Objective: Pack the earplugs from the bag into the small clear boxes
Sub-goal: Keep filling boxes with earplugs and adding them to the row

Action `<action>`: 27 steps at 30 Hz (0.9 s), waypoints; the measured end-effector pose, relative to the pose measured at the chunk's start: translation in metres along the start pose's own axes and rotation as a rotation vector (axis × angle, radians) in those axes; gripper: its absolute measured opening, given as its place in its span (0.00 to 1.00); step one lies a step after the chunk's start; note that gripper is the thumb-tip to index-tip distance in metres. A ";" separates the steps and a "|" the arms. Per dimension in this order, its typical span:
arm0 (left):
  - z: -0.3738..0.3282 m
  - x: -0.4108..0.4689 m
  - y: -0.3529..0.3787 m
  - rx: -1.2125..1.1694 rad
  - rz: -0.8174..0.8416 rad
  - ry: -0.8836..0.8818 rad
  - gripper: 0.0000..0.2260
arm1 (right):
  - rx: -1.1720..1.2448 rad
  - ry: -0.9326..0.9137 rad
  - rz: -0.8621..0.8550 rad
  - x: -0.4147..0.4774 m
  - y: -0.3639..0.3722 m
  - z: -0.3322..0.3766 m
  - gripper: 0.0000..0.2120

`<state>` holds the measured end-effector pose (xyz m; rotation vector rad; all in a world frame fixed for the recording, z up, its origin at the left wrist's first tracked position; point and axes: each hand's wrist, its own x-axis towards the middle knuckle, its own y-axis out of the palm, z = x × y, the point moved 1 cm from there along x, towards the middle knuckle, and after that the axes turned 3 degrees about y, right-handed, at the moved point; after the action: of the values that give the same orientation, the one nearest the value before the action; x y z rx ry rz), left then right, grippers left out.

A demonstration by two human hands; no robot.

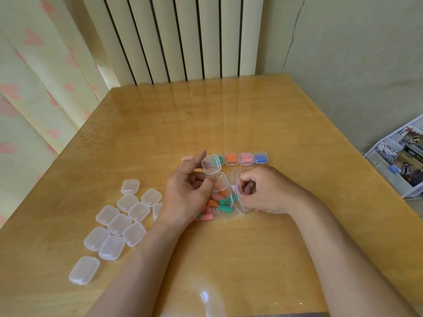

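Earplugs (pixel 219 201), probably soft, light foam, lie jumbled in the limp clear bag (pixel 230 212) on the counter (pixel 297 138); each is best pinched singly at its middle. The right hand (pixel 263 193) pinches the bag's mouth. The left hand (pixel 183 195) pinches the open box (pixel 212 170), likely stiff and slick. Beyond, filled boxes (pixel 245 159) stand in a row.

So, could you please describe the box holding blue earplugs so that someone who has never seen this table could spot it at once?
Look at the wooden table: across its middle, just beyond the bag of earplugs, lies a short row of filled clear boxes. The blue box is at the row's right end, beside a pink-filled box; it alone holds blue.
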<state>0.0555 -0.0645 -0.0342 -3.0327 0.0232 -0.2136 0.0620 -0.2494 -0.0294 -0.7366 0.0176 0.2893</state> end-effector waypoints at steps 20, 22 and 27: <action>0.001 -0.001 -0.003 0.066 0.078 -0.016 0.23 | 0.340 -0.277 -0.382 0.001 0.001 0.007 0.14; 0.001 0.000 -0.003 0.064 0.092 -0.005 0.24 | 0.366 -0.287 -0.390 0.001 0.004 0.009 0.12; 0.002 0.001 -0.004 0.028 0.108 0.027 0.23 | 0.344 -0.246 -0.371 0.003 0.009 0.005 0.10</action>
<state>0.0566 -0.0602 -0.0354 -2.9898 0.1842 -0.2429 0.0621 -0.2390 -0.0320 -0.3475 -0.2936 0.0172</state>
